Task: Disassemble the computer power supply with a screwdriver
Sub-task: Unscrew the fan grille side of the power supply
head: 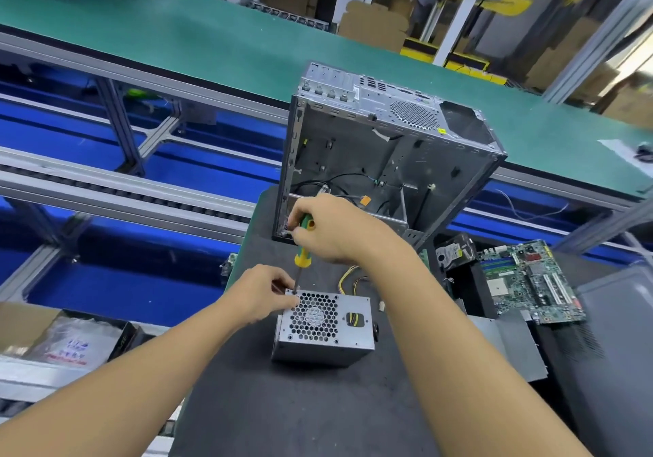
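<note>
Mid-table (300, 414), one supply (323, 331), fan grille up. On its far left corner, one left hand (263, 292), fingers curled against the metal. Above, one right hand (334, 232) clamped round one screwdriver (303, 257), tip down at that corner. Farther: one open case (381, 159); toward right edge, one motherboard (530, 280), one drive (454, 251).

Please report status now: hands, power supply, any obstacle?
Right hand grips screwdriver, tip at power supply far-left corner. Left hand pinches that corner. Nothing blocking.
</note>
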The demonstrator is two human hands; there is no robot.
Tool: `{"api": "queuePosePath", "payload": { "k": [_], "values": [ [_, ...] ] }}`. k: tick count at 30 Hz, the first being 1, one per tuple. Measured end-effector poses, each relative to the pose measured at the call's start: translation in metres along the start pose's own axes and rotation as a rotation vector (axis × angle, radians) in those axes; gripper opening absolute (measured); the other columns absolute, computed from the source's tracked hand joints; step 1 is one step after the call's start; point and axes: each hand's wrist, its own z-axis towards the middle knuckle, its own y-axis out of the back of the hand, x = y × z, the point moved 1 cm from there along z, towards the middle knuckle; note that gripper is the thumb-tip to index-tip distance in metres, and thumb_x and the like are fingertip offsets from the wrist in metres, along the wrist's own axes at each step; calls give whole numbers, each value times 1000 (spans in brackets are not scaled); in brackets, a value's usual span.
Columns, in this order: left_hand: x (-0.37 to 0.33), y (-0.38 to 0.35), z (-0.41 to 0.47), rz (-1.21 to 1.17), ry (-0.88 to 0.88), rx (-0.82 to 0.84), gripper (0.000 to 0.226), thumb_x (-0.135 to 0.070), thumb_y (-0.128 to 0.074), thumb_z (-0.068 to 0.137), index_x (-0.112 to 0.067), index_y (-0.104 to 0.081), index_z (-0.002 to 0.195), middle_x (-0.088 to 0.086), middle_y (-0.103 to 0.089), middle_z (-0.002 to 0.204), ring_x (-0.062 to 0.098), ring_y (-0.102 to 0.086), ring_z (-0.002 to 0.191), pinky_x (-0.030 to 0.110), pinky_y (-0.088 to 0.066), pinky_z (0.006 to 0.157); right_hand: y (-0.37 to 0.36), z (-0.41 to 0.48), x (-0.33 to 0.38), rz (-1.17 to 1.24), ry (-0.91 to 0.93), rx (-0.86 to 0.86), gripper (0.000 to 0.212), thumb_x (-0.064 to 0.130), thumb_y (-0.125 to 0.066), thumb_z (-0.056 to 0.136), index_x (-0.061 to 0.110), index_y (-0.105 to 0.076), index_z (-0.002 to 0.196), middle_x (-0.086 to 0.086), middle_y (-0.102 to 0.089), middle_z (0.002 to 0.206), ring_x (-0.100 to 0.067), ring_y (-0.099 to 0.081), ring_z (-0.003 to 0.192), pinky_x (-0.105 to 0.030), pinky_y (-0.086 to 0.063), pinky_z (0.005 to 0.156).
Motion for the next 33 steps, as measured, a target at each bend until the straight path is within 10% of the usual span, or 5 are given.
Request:
{"api": "queuePosePath", "payload": {
  "k": [3,7,18,25,33],
  "values": [
    [-2,1,-1,17,-11,19,16,-35,-82,79,-28,-71,87,-3,-73,72,-1,-65,59,34,-58,64,-6,0,5,43,-20,-122,28,37,-52,101,15,-69,101,1,-61,83,-20,-54,84,-29,-36,58],
    [-3,2,-4,35,-54,11,15,-33,-81,82,-27,-70,89,-7,-71,80,-4,-64,62,9,-46,55,-6,-1,5,65,-63,-180,32,24,-53,99,22,-52,131,-4,-66,89,-26,-58,89,-33,-42,65],
    [3,-4,-14,-45,-135,-85,18,-27,-81,83,-25,-63,86,-5,-70,81,0,-60,69,10,-45,62,-6,-10,1,87,-70,-8,19,12,-52,88,22,-53,104,1,-60,95,-23,-56,82,-35,-46,67],
    [5,-6,-16,-47,-145,-89,18,-31,-80,84,-29,-63,89,-8,-70,83,0,-62,76,7,-44,62,-19,-7,3,155,-99,-177,29,49,-52,98,21,-56,91,5,-39,89,-21,-54,63,-34,-45,59],
    [7,-7,-15,-80,-136,-101,17,-29,-81,83,-29,-65,89,-4,-72,85,7,-66,79,12,-50,68,-15,-8,-6,77,-88,-158,45,11,-49,97,12,-36,139,-14,-63,102,-33,-61,90,-47,-52,78]
  ]
}}
